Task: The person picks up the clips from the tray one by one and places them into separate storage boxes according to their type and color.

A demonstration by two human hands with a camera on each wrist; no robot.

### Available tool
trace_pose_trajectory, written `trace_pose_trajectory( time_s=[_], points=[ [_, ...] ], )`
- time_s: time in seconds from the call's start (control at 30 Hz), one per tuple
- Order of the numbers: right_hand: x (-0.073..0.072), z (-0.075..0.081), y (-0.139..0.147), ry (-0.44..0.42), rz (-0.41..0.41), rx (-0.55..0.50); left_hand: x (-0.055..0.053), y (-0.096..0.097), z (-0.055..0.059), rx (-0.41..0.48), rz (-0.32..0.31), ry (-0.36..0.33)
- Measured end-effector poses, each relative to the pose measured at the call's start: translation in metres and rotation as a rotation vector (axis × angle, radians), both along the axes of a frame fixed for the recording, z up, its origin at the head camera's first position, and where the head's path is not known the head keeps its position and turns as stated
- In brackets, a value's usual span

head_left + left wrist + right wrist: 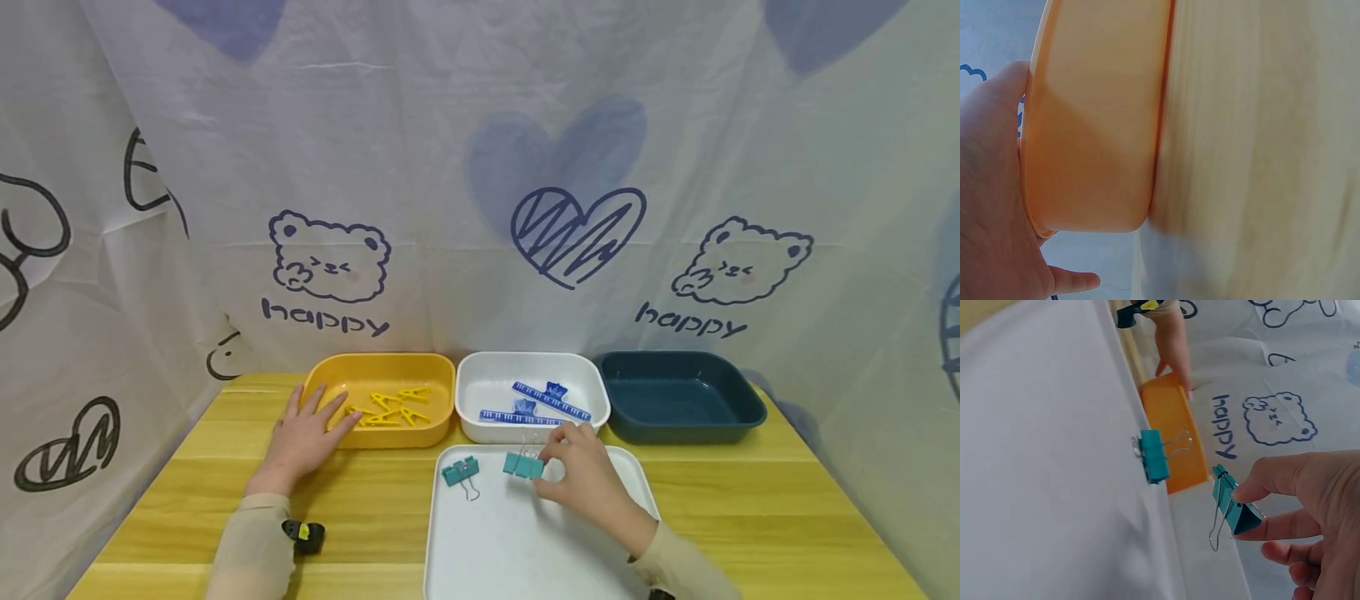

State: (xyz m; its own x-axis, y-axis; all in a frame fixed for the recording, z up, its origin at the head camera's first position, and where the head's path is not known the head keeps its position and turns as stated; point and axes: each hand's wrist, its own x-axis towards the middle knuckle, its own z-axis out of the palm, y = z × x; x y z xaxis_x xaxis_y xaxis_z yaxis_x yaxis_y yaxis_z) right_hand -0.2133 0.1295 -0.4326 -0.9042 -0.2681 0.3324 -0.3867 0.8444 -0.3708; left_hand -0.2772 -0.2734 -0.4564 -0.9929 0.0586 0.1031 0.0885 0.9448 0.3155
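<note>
My right hand (588,475) pinches a teal binder clip (1233,503) between thumb and fingers, over the far part of a white tray (517,542). A second teal binder clip (460,472) lies on that tray near its far left corner, wire handles spread. At the left, my left hand (303,437) rests on the near left rim of the yellow bin (427,435), its fingers spread over the edge. Several yellow clips (385,402) lie inside the bin. In the left wrist view the hand (997,187) lies along the bin's rim (1032,125).
Beside the yellow bin stands a white bin (480,362) with two blue ruler-like clips (551,400) printed with piano keys. A dark teal bin (682,433) stands to its right. Behind the wooden table (360,517) hangs a printed white cloth (450,250).
</note>
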Motion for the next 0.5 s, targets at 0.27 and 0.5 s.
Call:
trace_pose_trajectory(
  time_s=[0.27,0.5],
  points=[
    [-0.002,0.018,0.016,0.041,-0.067,-0.016,-0.001,0.0,-0.001,-0.003,0.005,-0.006],
    [-0.007,0.033,0.038,0.093,-0.118,-0.047,0.0,0.0,-0.001,-0.004,0.001,-0.003]
  ],
)
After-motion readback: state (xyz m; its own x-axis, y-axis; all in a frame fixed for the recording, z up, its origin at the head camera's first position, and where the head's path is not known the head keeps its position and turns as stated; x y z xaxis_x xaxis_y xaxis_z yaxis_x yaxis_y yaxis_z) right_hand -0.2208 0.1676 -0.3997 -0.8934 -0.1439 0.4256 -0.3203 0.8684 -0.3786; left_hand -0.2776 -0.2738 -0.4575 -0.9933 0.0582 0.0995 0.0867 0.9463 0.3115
